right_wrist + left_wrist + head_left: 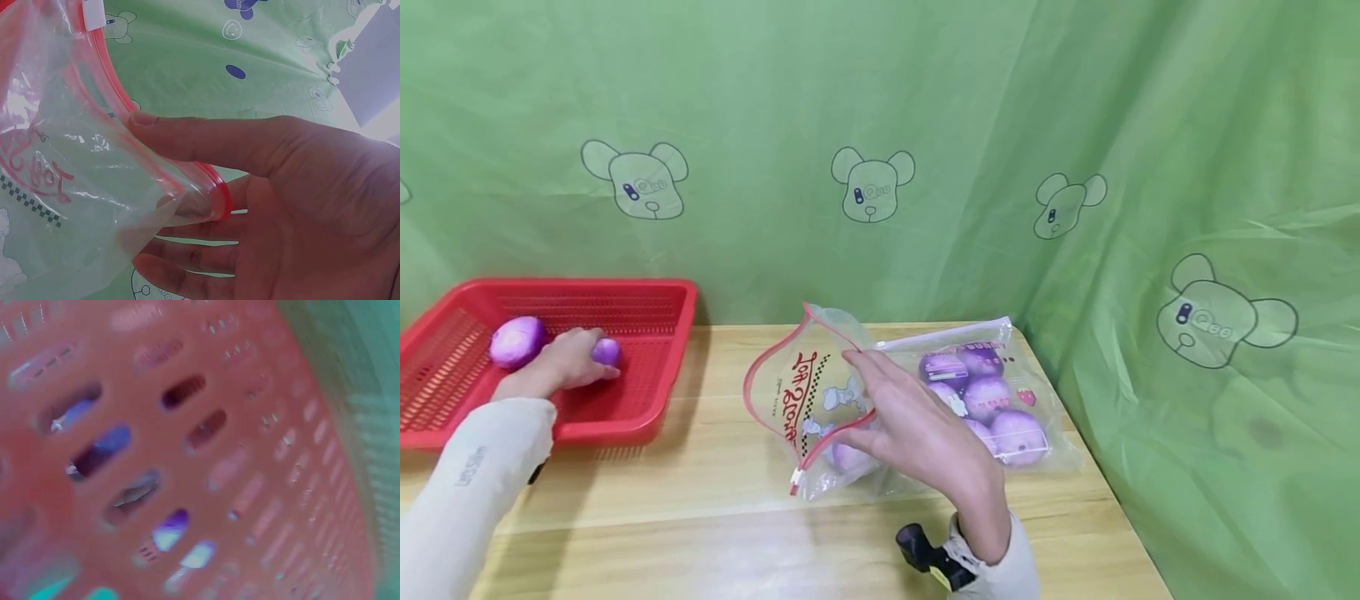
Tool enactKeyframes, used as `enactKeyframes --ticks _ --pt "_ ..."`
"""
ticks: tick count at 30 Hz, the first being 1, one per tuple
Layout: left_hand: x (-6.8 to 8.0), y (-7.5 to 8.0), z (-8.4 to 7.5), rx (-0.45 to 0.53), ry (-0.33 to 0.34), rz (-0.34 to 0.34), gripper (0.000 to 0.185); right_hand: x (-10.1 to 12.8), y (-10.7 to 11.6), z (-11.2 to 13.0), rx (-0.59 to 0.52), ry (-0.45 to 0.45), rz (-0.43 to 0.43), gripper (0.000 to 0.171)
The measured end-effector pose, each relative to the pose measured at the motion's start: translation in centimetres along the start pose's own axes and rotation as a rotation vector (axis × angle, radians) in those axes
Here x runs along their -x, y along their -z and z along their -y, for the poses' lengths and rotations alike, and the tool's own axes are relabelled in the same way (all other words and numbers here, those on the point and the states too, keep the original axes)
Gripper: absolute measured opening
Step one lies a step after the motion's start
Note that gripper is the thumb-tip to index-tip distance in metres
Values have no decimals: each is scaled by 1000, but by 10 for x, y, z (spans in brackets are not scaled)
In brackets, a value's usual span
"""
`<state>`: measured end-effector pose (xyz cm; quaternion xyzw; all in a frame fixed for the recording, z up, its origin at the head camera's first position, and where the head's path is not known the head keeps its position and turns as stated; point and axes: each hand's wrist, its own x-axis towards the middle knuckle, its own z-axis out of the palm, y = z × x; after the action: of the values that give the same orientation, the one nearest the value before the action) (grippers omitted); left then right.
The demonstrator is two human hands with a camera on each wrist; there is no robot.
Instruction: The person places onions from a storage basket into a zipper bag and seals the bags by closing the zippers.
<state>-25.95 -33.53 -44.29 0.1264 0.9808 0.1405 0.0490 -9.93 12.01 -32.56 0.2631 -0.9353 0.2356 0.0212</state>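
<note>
A red slotted basket (655,325) stands at the table's left. In it lies one purple ball (517,340), and my left hand (597,360) grips a smaller purple ball (607,351) on the basket floor. A clear zip bag (970,350) with a red rim lies in the middle and holds several purple balls (1017,433). My right hand (853,400) pinches the bag's rim and holds its mouth wide. In the right wrist view the thumb (206,140) lies over the bag's rim (219,194), with fingers inside the bag (56,187). The left wrist view shows only the blurred basket wall (250,425).
The wooden table (700,500) has bare board in front of the basket and bag. A green curtain (880,125) printed with bear heads closes off the back and right side. A black camera mount (925,554) sits on my right wrist.
</note>
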Motion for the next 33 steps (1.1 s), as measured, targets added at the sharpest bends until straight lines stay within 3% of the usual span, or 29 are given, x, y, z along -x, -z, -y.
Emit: enactKeyframes --ticks 7,17,24,33 --pt "5 -3 -15 80 -1 -41 52 1 1 0 9 9 -8 99" --pt "19 -11 -30 138 -86 -265 53 0 1 -1 15 28 -12 100" --pt "34 -8 -44 164 -35 -307 57 -1 0 -1 -5 49 -23 104" --pt "52 -4 -84 227 24 -451 60 0 0 0 2 29 -16 102"
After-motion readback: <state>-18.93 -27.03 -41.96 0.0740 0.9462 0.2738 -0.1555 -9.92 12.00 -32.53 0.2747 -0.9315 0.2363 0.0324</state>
